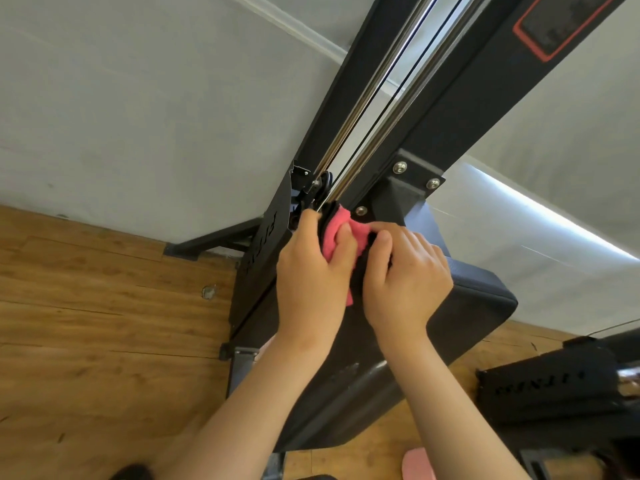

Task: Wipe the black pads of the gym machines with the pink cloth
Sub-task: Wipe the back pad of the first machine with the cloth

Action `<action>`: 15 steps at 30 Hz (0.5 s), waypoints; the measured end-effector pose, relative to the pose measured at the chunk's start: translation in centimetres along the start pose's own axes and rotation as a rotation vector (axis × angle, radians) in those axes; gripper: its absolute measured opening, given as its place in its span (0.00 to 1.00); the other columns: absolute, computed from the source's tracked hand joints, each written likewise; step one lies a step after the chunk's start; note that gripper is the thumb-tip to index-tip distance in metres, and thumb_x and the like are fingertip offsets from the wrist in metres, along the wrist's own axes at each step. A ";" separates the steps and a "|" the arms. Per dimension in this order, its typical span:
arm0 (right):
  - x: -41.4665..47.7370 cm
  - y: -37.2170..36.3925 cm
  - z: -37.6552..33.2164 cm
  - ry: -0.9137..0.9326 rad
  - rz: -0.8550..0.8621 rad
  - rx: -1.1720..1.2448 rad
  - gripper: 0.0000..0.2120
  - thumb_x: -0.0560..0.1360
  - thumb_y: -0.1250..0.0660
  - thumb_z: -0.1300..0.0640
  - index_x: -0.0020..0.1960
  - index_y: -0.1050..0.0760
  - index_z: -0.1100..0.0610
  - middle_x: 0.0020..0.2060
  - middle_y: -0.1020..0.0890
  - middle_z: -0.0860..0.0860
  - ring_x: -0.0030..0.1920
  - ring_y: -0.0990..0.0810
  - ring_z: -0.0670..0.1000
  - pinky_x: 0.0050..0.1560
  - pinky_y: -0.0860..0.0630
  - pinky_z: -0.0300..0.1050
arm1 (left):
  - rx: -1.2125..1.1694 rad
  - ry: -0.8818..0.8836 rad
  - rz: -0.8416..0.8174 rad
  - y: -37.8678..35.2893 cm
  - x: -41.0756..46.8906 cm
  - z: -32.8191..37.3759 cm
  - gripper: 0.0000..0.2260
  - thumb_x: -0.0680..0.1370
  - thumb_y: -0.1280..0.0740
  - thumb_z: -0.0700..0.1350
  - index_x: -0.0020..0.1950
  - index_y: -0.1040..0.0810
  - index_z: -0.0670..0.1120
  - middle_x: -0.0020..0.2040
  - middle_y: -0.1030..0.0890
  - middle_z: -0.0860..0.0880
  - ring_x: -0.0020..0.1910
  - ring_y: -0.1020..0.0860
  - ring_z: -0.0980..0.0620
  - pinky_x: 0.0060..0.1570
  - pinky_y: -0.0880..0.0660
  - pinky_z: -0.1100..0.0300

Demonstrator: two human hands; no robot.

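Where pad (485, 296) edge meets frame (450, 116), hands (311, 275) (407, 275) crowd pink cloth (341, 220).

You had in view: wood-plank floor (86, 341), grey wall (138, 98), 2 chrome rods (394, 102), red-edged label (561, 19), round metal floor plate (209, 292).

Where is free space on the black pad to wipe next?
Free: the right corner of the black pad, beside the right hand; the wooden floor left of the machine. Crowded: the pad's top, where left hand, pink cloth and bracket meet.
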State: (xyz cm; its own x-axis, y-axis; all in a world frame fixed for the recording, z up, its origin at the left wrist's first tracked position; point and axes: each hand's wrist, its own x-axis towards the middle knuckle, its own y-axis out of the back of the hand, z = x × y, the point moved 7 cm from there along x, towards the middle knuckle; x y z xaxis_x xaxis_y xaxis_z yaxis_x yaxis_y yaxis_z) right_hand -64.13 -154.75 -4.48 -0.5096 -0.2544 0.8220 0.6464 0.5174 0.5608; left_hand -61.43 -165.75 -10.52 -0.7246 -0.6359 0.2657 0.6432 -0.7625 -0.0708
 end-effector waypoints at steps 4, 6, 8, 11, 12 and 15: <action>-0.1 -0.1 0.1 -0.016 -0.009 -0.025 0.20 0.80 0.48 0.53 0.43 0.17 0.53 0.32 0.20 0.46 0.34 0.31 0.40 0.40 0.41 0.35 | 0.007 0.039 -0.022 0.1 -0.2 -1.3 0.14 0.77 0.43 0.58 0.48 0.28 0.48 0.36 0.25 0.53 0.32 0.26 0.59 0.31 0.29 0.68; -0.1 -0.1 0.2 -0.030 -0.010 -0.024 0.20 0.80 0.48 0.53 0.44 0.17 0.52 0.33 0.20 0.46 0.35 0.30 0.40 0.40 0.41 0.35 | 0.024 0.073 -0.027 0.3 -0.6 -2.7 0.15 0.76 0.43 0.59 0.48 0.28 0.48 0.35 0.25 0.53 0.31 0.26 0.59 0.30 0.30 0.67; -0.2 -0.1 0.2 -0.042 -0.012 -0.016 0.21 0.81 0.49 0.53 0.44 0.17 0.52 0.33 0.19 0.46 0.35 0.30 0.40 0.40 0.40 0.35 | 0.055 0.123 -0.040 0.6 -1.3 -4.4 0.16 0.76 0.43 0.60 0.49 0.27 0.48 0.36 0.25 0.53 0.32 0.25 0.60 0.29 0.31 0.68; -0.1 -0.2 0.2 -0.049 -0.016 -0.008 0.22 0.81 0.49 0.53 0.44 0.17 0.52 0.33 0.20 0.46 0.34 0.30 0.40 0.40 0.39 0.36 | 0.084 0.207 -0.062 1.0 -2.3 -7.0 0.14 0.77 0.42 0.56 0.51 0.26 0.47 0.36 0.24 0.53 0.34 0.24 0.63 0.29 0.29 0.70; -0.1 -0.2 0.2 -0.051 -0.015 -0.006 0.22 0.80 0.49 0.53 0.44 0.17 0.52 0.32 0.20 0.46 0.34 0.30 0.41 0.39 0.40 0.36 | 0.086 0.232 -0.070 1.0 -2.6 -7.5 0.12 0.78 0.41 0.54 0.51 0.26 0.47 0.37 0.24 0.53 0.35 0.24 0.64 0.30 0.29 0.70; -0.1 -0.2 0.2 -0.052 -0.013 -0.018 0.22 0.80 0.50 0.53 0.43 0.17 0.52 0.31 0.21 0.46 0.33 0.30 0.42 0.38 0.40 0.37 | 0.045 0.236 -0.067 1.3 -2.4 -7.2 0.07 0.80 0.39 0.49 0.49 0.26 0.46 0.37 0.25 0.52 0.34 0.25 0.65 0.29 0.30 0.72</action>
State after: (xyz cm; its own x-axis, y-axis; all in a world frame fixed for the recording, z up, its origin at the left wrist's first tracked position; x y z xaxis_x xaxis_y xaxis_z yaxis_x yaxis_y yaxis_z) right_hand -64.26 -154.64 -4.70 -0.5461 -0.2180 0.8089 0.6497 0.4994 0.5732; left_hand -60.65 -166.06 -18.14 -0.8005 -0.5983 0.0361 0.5981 -0.8013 -0.0158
